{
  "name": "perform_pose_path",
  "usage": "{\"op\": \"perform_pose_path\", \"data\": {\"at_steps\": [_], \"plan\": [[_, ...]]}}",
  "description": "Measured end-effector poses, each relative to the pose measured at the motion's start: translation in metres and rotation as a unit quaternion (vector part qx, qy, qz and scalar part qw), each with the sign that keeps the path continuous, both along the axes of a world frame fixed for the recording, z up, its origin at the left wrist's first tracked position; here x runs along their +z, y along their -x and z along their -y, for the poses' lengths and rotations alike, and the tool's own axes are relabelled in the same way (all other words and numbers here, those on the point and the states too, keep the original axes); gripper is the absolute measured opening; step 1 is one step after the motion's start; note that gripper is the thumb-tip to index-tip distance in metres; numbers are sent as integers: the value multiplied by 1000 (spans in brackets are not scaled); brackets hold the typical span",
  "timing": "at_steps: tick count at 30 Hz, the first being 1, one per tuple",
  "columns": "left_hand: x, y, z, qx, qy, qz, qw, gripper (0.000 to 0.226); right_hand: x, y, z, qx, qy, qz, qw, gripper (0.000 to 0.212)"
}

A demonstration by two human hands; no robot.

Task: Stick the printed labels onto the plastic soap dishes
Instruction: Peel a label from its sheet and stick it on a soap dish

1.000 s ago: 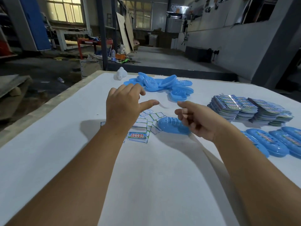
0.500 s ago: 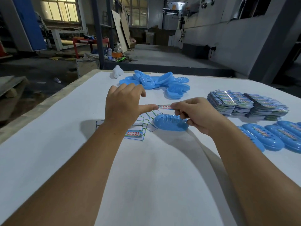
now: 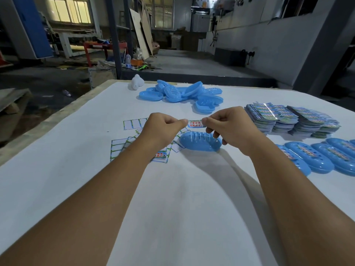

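Both hands are raised at mid-table with one printed label (image 3: pixel 195 124) stretched between them. The left hand (image 3: pixel 161 129) pinches the label's left end between thumb and curled fingers; the right hand (image 3: pixel 228 127) pinches its right end in the same way. The label is a small, thin, glossy strip with red characters on a pale ground, held flat and roughly level, just above and apart from a blue soap dish (image 3: pixel 200 141).

That dish is smooth moulded plastic, an elongated oval with rounded ends and a row of slots across its domed face. It lies directly below the label, partly under the right hand's fingers.

Left of the dish, spent backing sheets (image 3: pixel 132 123) lie scattered: flat paper with green-edged blank rectangles, some overlapping. One sheet with printed labels left on it (image 3: pixel 161 155) shows beside the left forearm.

At the far middle, a loose heap of unlabelled blue dishes (image 3: pixel 180 93) rests, several tilted on one another, with a small white rounded object (image 3: pixel 137 82) to its left near the far edge.

At the right, stacks of printed label sheets (image 3: pixel 288 118) stand fanned and shiny. Nearer on the right, labelled dishes (image 3: pixel 315 158) lie side by side, touching, running out of view at the right border.

The table (image 3: pixel 182 208) has a matt white covering; its left edge (image 3: pixel 57 120) shows a bare pale border running diagonally. The broad near surface between and below the forearms is uncovered white, as is the left side.
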State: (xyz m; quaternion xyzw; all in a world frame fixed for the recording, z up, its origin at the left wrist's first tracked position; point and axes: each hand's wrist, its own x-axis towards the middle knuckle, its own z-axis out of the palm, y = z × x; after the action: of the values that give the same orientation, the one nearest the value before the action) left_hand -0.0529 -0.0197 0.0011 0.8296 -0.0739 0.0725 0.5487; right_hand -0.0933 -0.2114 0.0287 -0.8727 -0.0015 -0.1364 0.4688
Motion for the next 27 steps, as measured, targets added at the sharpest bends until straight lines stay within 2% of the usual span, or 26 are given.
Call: {"op": "perform_pose_path", "data": {"at_steps": [5, 9, 14, 21, 27], "plan": [[0, 0, 4, -17, 16, -22, 999, 18, 1, 2, 2, 4, -14, -15, 1000, 22], [-2, 2, 9, -17, -2, -28, 999, 20, 0, 1, 6, -21, -15, -62, 998, 28], [-4, 1, 20, -26, -57, -36, 997, 35, -6, -2, 10, -57, 26, -90, 994, 36], [-9, -1, 24, -14, -115, -20, 993, 25, -9, -6, 8, -83, 89, -112, 986, 33], [-7, 2, 25, -7, -138, -21, 990, 25, -7, -6, 8, -89, 117, -124, 981, 35]]}}
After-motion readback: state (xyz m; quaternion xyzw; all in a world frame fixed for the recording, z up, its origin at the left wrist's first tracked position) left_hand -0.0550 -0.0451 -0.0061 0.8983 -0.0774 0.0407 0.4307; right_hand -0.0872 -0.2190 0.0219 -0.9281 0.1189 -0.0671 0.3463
